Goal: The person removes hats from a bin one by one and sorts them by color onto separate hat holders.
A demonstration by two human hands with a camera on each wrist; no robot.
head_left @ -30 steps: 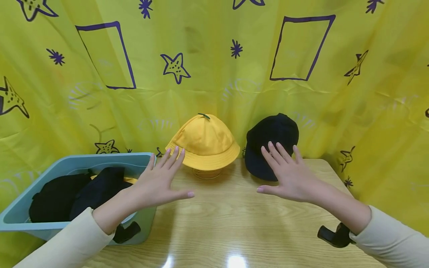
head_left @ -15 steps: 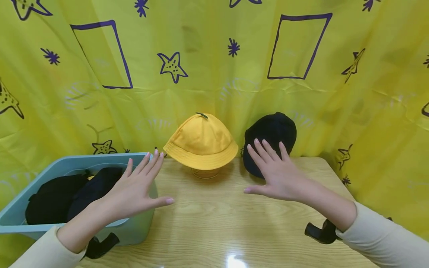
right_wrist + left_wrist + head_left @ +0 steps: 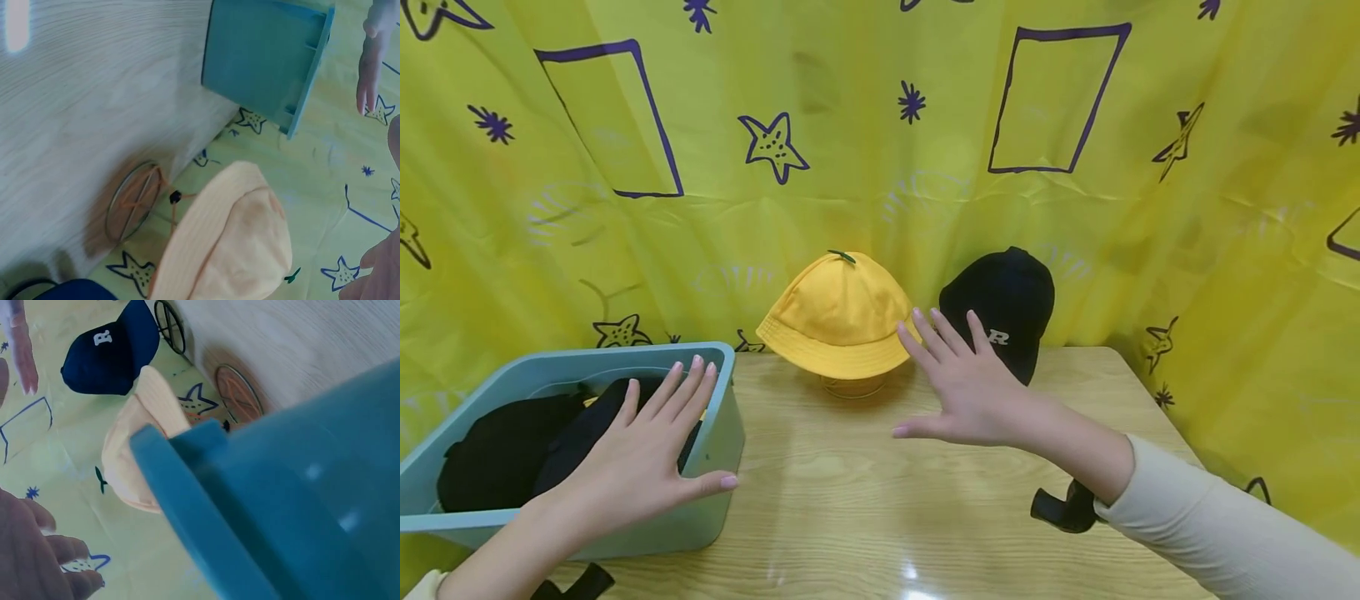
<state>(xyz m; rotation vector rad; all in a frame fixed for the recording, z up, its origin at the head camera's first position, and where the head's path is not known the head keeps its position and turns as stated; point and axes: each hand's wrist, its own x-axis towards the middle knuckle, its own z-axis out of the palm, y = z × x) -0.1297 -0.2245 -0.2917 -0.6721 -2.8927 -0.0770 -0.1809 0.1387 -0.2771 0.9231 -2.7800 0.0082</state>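
Taken from the counter's (image 3: 850, 517) middle as a clock face in the head view, the blue bin (image 3: 724, 433) sat at nine o'clock, holding a black hat (image 3: 493, 454) on its outer side, a navy hat (image 3: 576, 437) leaning beside it, and a scrap of yellow fabric (image 3: 589, 402) between them. The left hand (image 3: 640, 454), fingers straight and spread, hung in front of the bin, apart from its rim in the left wrist view. At twelve, the yellow hat (image 3: 842, 312) sat on a wire stand (image 3: 853, 388); at one to two, the dark cap (image 3: 1000, 287) showed a pale "R". The right hand (image 3: 973, 387), at two, spread its fingers before both.
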